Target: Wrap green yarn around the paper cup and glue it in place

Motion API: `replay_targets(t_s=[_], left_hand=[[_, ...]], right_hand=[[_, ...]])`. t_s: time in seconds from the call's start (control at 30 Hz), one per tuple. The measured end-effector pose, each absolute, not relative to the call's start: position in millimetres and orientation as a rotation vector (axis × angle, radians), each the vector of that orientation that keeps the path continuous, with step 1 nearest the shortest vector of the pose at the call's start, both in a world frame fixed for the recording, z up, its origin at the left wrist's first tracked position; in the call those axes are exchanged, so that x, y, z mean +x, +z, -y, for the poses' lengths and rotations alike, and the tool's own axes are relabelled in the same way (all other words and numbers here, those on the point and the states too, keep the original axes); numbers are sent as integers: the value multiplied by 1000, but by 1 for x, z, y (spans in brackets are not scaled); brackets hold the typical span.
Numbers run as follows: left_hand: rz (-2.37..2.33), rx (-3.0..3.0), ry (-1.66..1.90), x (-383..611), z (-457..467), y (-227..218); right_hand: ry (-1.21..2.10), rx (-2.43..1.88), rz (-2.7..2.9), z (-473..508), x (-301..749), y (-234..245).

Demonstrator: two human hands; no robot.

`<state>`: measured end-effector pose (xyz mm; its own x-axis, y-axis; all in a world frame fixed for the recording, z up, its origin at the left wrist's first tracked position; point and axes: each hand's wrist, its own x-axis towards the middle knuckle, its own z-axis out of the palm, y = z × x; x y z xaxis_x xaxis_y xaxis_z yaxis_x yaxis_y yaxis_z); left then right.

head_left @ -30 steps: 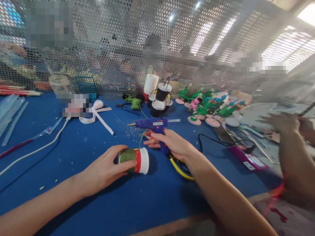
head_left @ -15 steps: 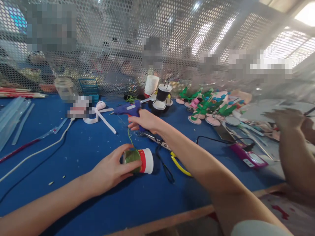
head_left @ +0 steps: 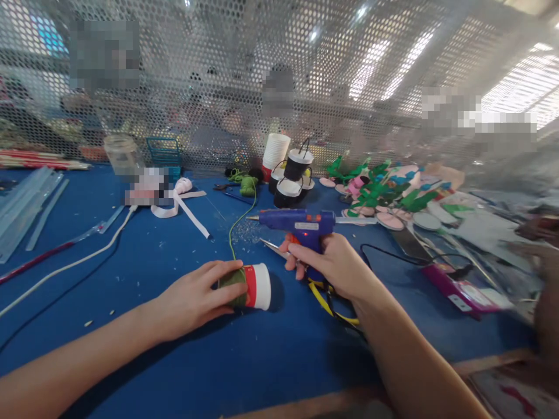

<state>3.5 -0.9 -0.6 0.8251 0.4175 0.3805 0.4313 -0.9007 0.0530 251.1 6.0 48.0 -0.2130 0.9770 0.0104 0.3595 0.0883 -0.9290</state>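
- We work at a blue tabletop (head_left: 196,366), with a perforated metal screen (head_left: 209,99) standing along its far side.
- Our left hand (head_left: 196,297) has its fingers closed around a paper cup (head_left: 261,286), tipped on its side with its white rim toward the right; we cannot tell whether it touches the table.
- Green yarn (head_left: 233,287) wraps the cup's lower part, and a strand runs from it to a yarn ball (head_left: 248,186) farther back.
- Our right hand (head_left: 325,262) grips a blue glue gun (head_left: 294,222), fingers curled at the handle and orange trigger. Its nozzle points left, apart from the cup, and a clear stick sticks out behind.
- Under that hand we see scissors (head_left: 276,247) with yellow handles.
- Behind stand black cups (head_left: 297,166) beside a white cup stack (head_left: 276,152); green craft plants (head_left: 371,192) sit to their right.
- At the right edge we notice a co-worker's blurred hand (head_left: 544,227).
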Motion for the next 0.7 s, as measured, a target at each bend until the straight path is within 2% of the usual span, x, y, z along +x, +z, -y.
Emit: replay_targets(t_s=[0.4, 0.7], left_hand=[[828, -2956, -713, -9, -12, -8], [845, -2968, -727, -9, -14, -6]], right_hand=[[1201, -1535, 1790, 11, 249, 49], [1088, -1721, 1856, 17, 246, 46]])
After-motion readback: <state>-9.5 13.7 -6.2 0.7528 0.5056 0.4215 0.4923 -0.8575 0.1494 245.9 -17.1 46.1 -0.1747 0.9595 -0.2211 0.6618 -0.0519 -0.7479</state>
